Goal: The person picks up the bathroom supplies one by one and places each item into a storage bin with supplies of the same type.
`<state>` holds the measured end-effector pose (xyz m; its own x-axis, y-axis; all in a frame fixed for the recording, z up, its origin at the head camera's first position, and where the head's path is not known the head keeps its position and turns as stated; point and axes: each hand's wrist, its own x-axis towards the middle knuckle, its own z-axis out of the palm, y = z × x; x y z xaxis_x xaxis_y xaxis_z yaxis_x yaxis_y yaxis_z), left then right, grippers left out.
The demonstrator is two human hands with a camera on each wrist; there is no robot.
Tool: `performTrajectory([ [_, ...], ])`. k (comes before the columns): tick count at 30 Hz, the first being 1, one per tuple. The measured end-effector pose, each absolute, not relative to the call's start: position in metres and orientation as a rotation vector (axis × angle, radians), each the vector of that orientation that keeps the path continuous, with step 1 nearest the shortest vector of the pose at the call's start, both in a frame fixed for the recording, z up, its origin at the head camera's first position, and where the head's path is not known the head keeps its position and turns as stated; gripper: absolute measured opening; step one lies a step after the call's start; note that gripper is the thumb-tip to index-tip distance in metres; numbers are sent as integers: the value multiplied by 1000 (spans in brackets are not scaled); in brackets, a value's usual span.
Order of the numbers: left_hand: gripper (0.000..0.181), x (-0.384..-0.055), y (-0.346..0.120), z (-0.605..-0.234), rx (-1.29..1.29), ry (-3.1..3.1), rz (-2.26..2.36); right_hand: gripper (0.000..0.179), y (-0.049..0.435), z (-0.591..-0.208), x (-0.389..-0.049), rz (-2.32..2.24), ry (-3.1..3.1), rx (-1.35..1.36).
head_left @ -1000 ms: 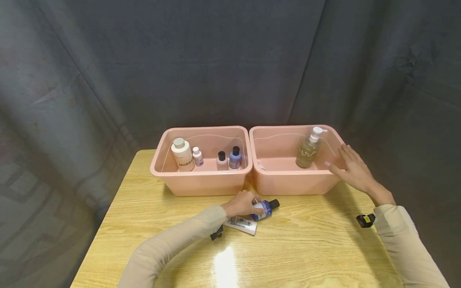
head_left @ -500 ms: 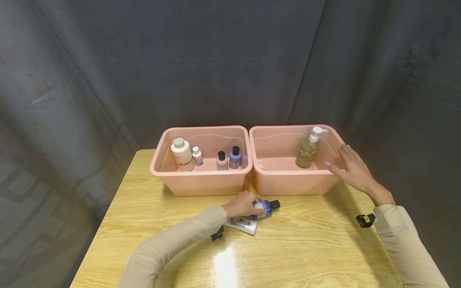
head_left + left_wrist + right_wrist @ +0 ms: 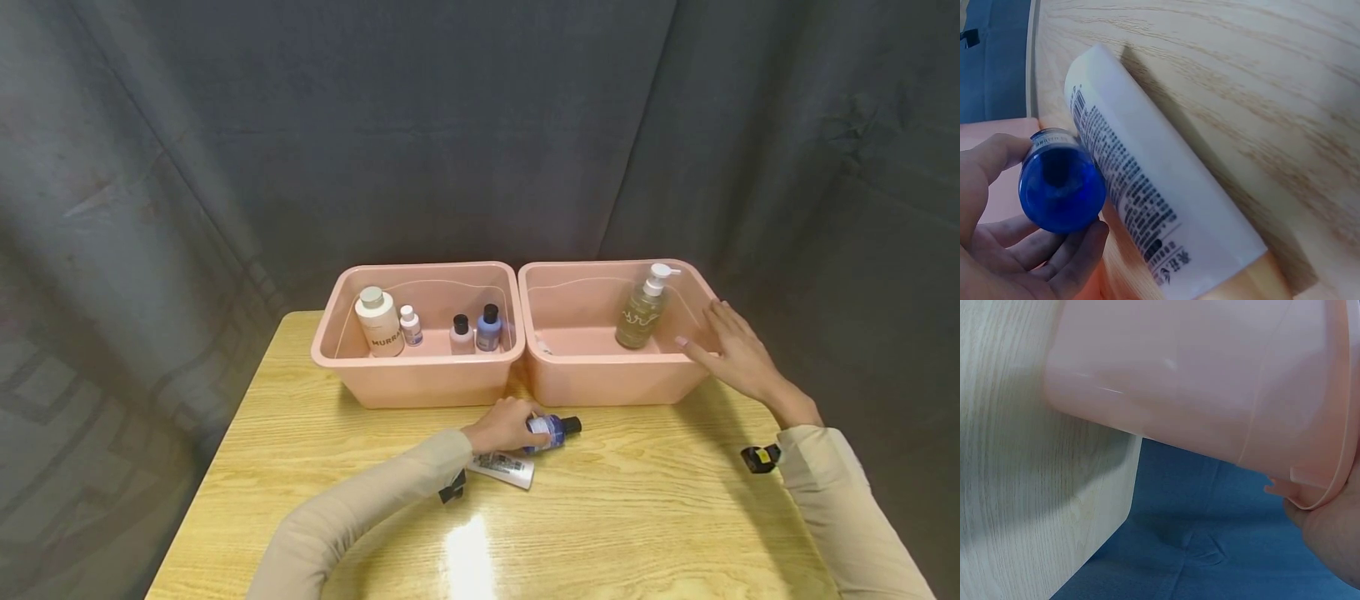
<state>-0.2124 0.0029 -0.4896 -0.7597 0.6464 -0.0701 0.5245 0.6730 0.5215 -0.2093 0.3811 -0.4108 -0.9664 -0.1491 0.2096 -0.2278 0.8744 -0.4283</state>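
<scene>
In the head view my left hand (image 3: 506, 425) holds a small blue bottle (image 3: 546, 432) with a black cap, lying on its side on the table. The left wrist view shows the bottle's round blue base (image 3: 1063, 187) with thumb and fingers curled around it. Right beside it lies a white tube (image 3: 508, 470) with dark print, partly hidden by the hand. My right hand (image 3: 738, 354) rests on the rim of the right pink bin (image 3: 607, 382), its fingers fairly straight and its thumb over the front corner. A clear pump bottle (image 3: 641, 312) with a white head stands inside that bin.
The left pink bin (image 3: 431, 383) holds a large white bottle (image 3: 380, 325), a small white bottle (image 3: 411, 326), a pale black-capped bottle (image 3: 462, 337) and a light blue bottle (image 3: 489, 330). A grey curtain (image 3: 450, 133) hangs behind the wooden table (image 3: 637, 517).
The blue bottle has turned very slightly in my left hand and stays on the table. My right hand has not visibly moved.
</scene>
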Motion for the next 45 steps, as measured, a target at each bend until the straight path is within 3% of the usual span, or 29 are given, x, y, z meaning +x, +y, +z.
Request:
performTrajectory([
  [45, 45, -213, 5, -470, 940, 2625, 1131, 83, 380, -410, -207, 704, -2872, 299],
])
